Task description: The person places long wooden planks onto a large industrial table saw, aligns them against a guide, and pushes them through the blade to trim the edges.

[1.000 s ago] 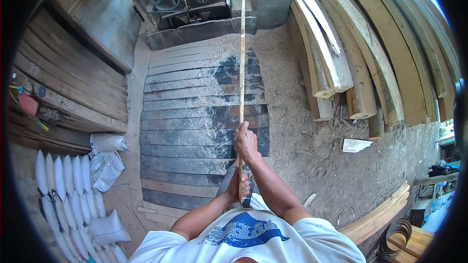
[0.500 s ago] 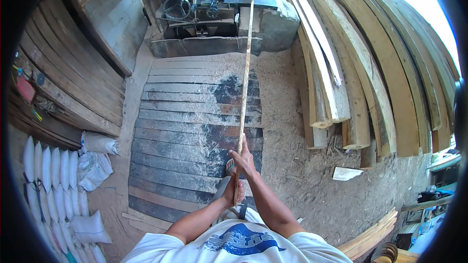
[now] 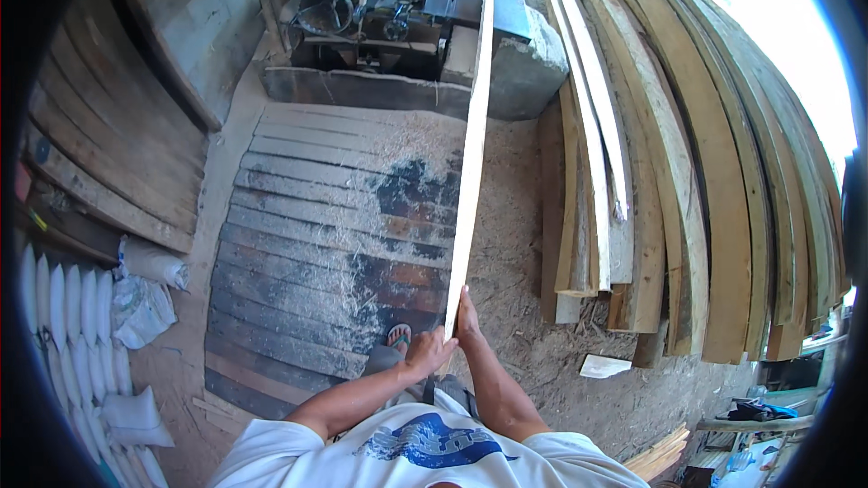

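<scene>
A long, narrow wooden board (image 3: 474,149) stretches away from my body, with its pale face showing. Its far end lies over the metal plate (image 3: 470,2) of the machine. My left hand (image 3: 429,351) closes on the near end from the left. On the right edge, slightly farther along, my right hand (image 3: 467,318) grips the board with its fingers partly hidden. The two hands are close together in front of my waist.
The dark machine (image 3: 344,14) with handwheels stands ahead behind a low barrier (image 3: 362,86). Sawdust covers a slatted floor (image 3: 298,235). Thick timbers (image 3: 723,190) are stacked at the right, near a loose offcut (image 3: 604,366). White sacks (image 3: 77,307) are piled at the left.
The board has turned from its thin edge to its broad pale face and swung slightly right. My hands have come closer together at its near end. The view has shifted a little.
</scene>
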Action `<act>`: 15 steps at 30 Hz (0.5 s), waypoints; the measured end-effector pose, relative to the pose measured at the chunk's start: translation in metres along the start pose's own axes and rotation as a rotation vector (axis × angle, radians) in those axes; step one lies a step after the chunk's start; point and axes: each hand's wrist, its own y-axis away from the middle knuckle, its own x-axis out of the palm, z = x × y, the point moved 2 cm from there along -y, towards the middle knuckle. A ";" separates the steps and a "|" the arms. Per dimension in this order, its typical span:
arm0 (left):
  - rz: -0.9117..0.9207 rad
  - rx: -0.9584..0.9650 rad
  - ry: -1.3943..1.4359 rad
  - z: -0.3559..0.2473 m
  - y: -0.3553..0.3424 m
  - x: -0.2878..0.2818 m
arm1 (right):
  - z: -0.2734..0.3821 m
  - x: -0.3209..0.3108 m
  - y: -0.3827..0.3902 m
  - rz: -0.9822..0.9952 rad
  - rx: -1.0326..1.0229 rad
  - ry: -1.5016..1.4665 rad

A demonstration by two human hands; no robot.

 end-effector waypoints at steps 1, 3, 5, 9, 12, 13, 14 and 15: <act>-0.003 0.017 -0.007 -0.009 -0.006 -0.011 | 0.010 0.007 -0.003 0.056 0.028 -0.058; 0.129 0.004 -0.046 -0.026 -0.017 -0.039 | 0.030 0.033 -0.002 0.021 0.146 -0.061; 0.110 0.053 -0.063 -0.028 -0.028 -0.040 | 0.047 0.027 -0.015 0.352 0.270 -0.230; 0.178 -0.093 -0.064 -0.016 -0.063 -0.028 | 0.088 0.076 -0.051 -0.129 0.078 -0.234; 0.021 -0.159 0.481 0.037 -0.142 -0.004 | 0.145 0.073 -0.094 -0.181 -0.150 0.357; 0.072 -0.368 0.698 -0.004 -0.173 -0.011 | 0.164 0.030 -0.118 -0.126 -0.260 0.481; 0.013 -0.396 0.916 0.021 -0.202 -0.012 | 0.184 0.047 -0.126 -0.084 -0.188 0.471; -0.076 -0.485 0.959 -0.005 -0.232 -0.023 | 0.217 0.050 -0.127 -0.079 -0.126 0.454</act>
